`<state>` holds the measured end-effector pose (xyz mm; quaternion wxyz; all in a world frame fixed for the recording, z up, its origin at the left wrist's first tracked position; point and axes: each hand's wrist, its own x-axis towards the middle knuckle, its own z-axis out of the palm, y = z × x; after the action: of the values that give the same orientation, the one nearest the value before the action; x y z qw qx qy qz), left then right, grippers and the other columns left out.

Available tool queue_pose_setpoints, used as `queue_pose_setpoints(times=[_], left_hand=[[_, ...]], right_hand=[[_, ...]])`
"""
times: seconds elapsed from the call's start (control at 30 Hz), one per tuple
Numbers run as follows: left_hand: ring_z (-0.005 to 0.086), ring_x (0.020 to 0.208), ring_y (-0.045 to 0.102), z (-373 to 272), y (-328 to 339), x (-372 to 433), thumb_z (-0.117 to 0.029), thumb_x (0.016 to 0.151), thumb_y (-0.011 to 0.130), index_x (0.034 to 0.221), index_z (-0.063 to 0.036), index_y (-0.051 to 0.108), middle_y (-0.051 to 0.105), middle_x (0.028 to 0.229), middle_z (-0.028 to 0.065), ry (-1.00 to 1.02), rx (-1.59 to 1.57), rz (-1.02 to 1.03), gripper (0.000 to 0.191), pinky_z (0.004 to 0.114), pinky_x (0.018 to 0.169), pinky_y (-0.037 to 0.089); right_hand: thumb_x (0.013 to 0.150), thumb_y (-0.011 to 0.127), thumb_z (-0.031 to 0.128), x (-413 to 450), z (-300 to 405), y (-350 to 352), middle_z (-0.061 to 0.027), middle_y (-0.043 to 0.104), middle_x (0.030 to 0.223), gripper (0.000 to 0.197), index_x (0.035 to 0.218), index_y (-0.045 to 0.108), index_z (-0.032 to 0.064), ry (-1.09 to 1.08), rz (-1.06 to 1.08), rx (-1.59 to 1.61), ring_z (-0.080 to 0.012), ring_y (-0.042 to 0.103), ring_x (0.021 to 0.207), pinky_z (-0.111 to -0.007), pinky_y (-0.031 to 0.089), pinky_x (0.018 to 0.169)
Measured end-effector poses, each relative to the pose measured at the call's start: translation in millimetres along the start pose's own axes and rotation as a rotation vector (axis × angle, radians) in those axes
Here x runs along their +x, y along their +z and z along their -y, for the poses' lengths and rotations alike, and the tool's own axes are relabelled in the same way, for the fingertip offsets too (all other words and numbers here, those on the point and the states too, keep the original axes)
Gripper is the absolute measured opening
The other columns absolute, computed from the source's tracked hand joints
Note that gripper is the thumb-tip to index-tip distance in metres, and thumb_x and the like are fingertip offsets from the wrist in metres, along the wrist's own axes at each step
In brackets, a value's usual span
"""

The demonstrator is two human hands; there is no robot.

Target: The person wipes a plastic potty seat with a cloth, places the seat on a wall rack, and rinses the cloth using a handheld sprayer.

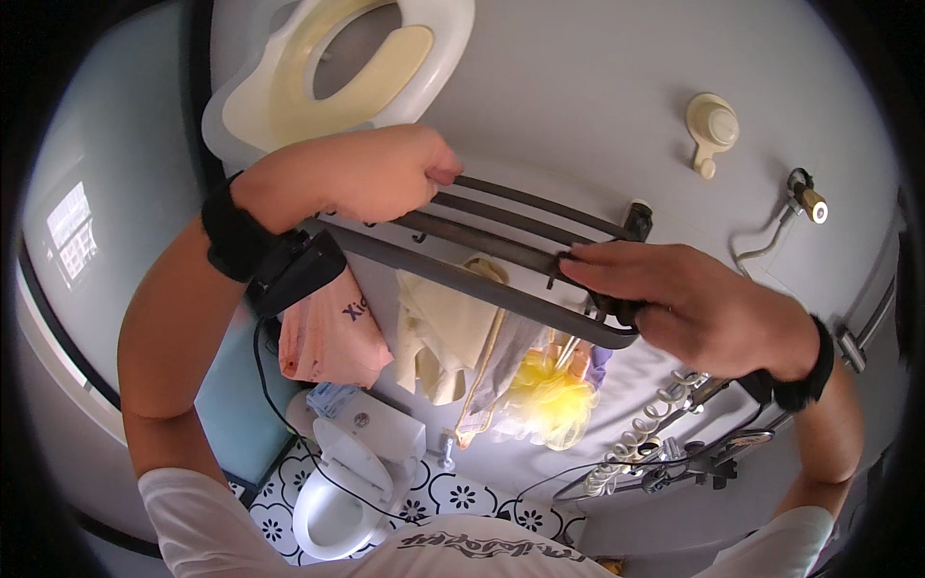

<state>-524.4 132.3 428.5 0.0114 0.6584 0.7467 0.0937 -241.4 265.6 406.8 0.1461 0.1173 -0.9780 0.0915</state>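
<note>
A dark metal towel rack (498, 242) with several parallel bars is on the grey wall before me. Curled fingers of my left hand (383, 173) close over its bars at the left; their tips are partly hidden. At the right end, my right hand (694, 303) grips the rack's dark end piece between thumb and fingers, covering much of it. Below the bars hang a pink bag (332, 332) with writing, a cream cloth (441, 332), a grey cloth (517, 354) and a yellow mesh bath puff (553, 397).
A white and yellow toilet training seat (401, 72) is above my left hand. A cream wall hook (712, 130) and a brass-handled valve (809, 202) are at the right. Below stand a toilet (332, 516) with its lid up and a coiled white hose (636, 433). A frosted glass panel (123, 166) borders the left.
</note>
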Motion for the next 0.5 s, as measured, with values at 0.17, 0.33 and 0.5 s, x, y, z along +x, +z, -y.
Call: queue_pose_setpoints(times=[0.17,0.33,0.5], left_hand=[[0.0223,0.095,0.068,0,7,-4,-0.005,0.090,0.064,0.131,0.0097,0.056,0.068,0.122,0.0185,0.135,-0.223,-0.128,0.044,0.033,0.087,0.053],[0.0226,0.088,0.069,-30,12,11,-0.017,0.084,0.075,0.121,0.0096,0.063,0.072,0.109,0.0187,0.234,-0.256,-0.089,0.047,0.033,0.080,0.055],[0.0310,0.075,0.070,-71,23,30,-0.025,0.082,0.074,0.099,0.0066,0.073,0.073,0.086,0.0221,0.375,-0.151,-0.033,0.036,0.037,0.072,0.054]], right_hand=[[0.086,0.055,-0.006,62,-5,-2,-0.0247,0.064,0.120,0.051,0.136,0.051,-0.0036,0.196,0.238,0.105,-0.0413,0.063,0.107,-0.041,0.050,0.095],[0.078,0.078,0.005,47,-17,6,-0.0161,0.069,0.096,0.041,0.115,0.065,-0.0047,0.282,-0.129,0.184,-0.0273,0.069,0.092,-0.036,0.054,0.082],[0.079,0.077,0.005,24,1,-1,-0.0140,0.071,0.086,0.012,0.081,0.073,-0.0057,0.204,-0.085,0.128,-0.0217,0.069,0.083,-0.033,0.051,0.074]])
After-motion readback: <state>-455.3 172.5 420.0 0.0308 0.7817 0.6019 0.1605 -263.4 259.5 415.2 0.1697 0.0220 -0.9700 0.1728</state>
